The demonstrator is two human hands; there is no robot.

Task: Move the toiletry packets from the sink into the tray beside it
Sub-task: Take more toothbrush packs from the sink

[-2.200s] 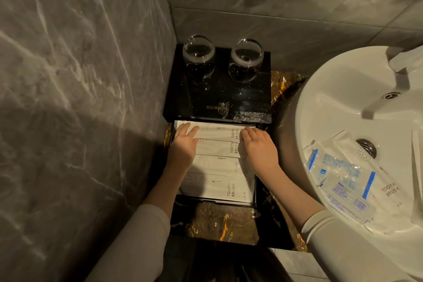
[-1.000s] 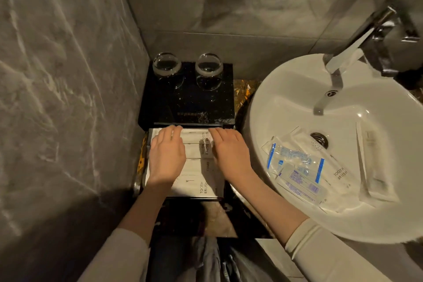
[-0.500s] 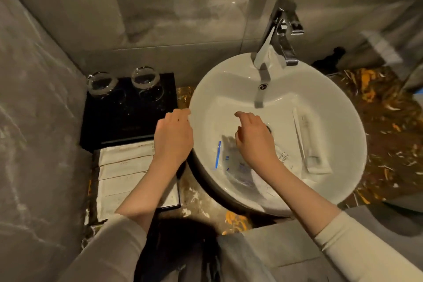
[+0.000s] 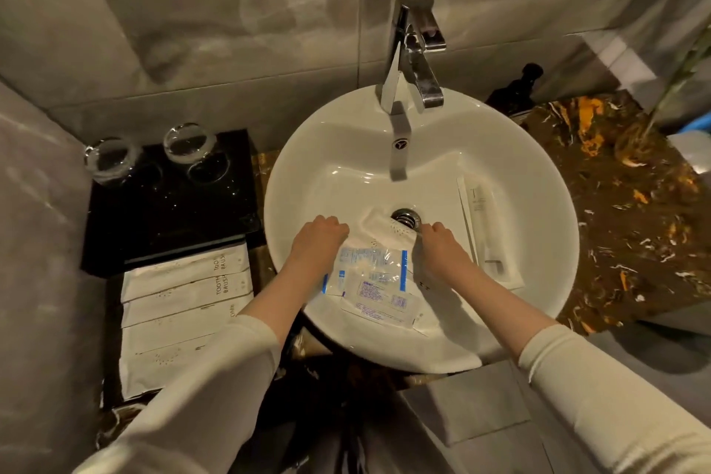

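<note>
Both our hands have left the packets in the tray and come across into the sink: our left hand (image 4: 321, 239) now curls its fingers over the left edge of the heap of clear, blue-printed plastic toiletry packets (image 4: 371, 277), and our right hand (image 4: 438, 242) pinches the far end of the white paper toothbrush sleeve (image 4: 388, 233) lying under them, just beside the chrome drain (image 4: 404, 217). That heap sits low in the round white ceramic sink (image 4: 327, 173), and one more long white packet (image 4: 486, 231) lies apart on the right slope of the bowl. We judge all of these light, thin and limp, the plastic ones slick against glazed ceramic and against each other, so they may slide out of a loose stack; taking hold at the edges and scooping from beneath, the paper sleeve serving as a base, looks the safest grasp. Left of the sink, the black tray (image 4: 115, 281) already holds a row of white paper packets (image 4: 184, 296), behind it a glossy black stand (image 4: 169, 204) carries two upturned glass tumblers (image 4: 188, 142), and the chrome tap (image 4: 413, 50) overhangs the bowl.
</note>
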